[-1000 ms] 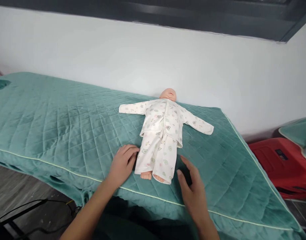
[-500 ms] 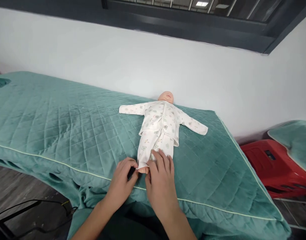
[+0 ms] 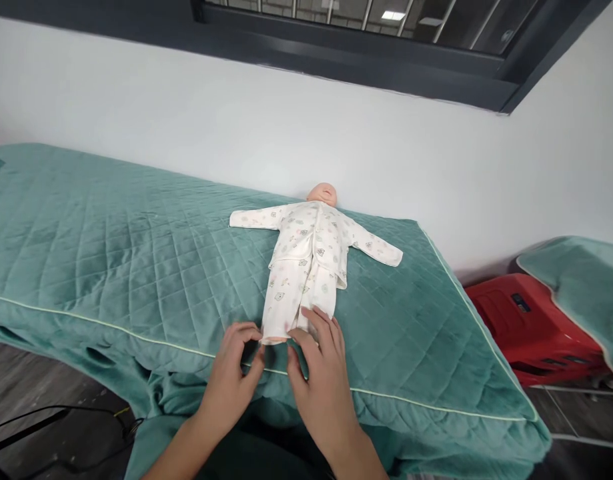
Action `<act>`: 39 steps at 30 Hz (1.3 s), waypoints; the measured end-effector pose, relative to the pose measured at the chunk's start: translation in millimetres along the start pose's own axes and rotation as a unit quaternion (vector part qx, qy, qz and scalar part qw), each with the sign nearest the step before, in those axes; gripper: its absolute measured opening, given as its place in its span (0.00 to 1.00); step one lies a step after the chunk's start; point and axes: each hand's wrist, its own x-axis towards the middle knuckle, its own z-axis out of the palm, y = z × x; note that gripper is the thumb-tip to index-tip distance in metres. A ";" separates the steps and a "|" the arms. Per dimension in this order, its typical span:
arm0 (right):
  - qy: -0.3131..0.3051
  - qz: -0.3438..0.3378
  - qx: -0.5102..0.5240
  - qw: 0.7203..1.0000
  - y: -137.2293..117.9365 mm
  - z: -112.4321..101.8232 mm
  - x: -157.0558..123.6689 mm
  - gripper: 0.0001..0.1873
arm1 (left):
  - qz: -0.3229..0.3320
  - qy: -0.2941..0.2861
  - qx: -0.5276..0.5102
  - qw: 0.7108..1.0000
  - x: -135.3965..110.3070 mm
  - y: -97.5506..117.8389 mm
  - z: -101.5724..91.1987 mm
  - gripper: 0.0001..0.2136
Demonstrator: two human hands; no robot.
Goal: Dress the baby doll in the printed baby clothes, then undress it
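A baby doll [image 3: 323, 194] lies on its back in a white printed jacket [image 3: 306, 233] and matching trousers [image 3: 283, 297], arms spread and feet toward me. My left hand [image 3: 233, 373] has its thumb and index finger closed around the left corner of one trouser hem. On the other side of that hem, my right hand [image 3: 320, 373] pinches the edge, its remaining fingers lying over the second trouser leg. Only a sliver of the doll's foot [image 3: 277, 341] shows under the hem. The other foot is hidden behind my right hand.
The doll rests on a bed with a green quilted cover [image 3: 136, 247], set against a white wall [image 3: 186, 120]. A dark-framed window [image 3: 366, 60] is above. At right stands a red plastic chair [image 3: 526, 327] with green cloth [image 3: 581, 273] over it. Black cables [image 3: 86, 408] lie at lower left.
The trouser hem has come down toward me and now covers most of the foot that showed before. Both hands have moved slightly toward me with it. The view has shifted a little.
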 end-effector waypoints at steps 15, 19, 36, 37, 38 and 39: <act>0.030 0.162 0.066 0.984 40.5 4.1 -24.0 0.04 | 0.176 -0.041 0.124 0.976 32.0 36.6 25.3 0.12; 0.007 0.159 0.086 0.983 45.8 4.4 -17.1 0.05 | 0.178 -0.052 0.116 0.976 33.7 32.4 25.1 0.11; 0.033 0.162 0.194 0.967 50.6 -6.8 -28.3 0.05 | 0.218 -0.058 0.082 0.971 34.8 37.1 2.0 0.07; 0.029 0.157 0.183 0.970 52.0 -7.9 -31.1 0.05 | 0.222 -0.064 0.079 0.970 33.1 36.1 0.7 0.07; 0.022 0.151 0.174 0.973 53.5 -8.9 -33.6 0.05 | 0.226 -0.071 0.073 0.969 32.3 34.4 -0.8 0.07; 0.015 0.145 0.167 0.975 55.2 -10.0 -35.8 0.05 | 0.229 -0.076 0.063 0.969 32.8 32.0 -2.5 0.07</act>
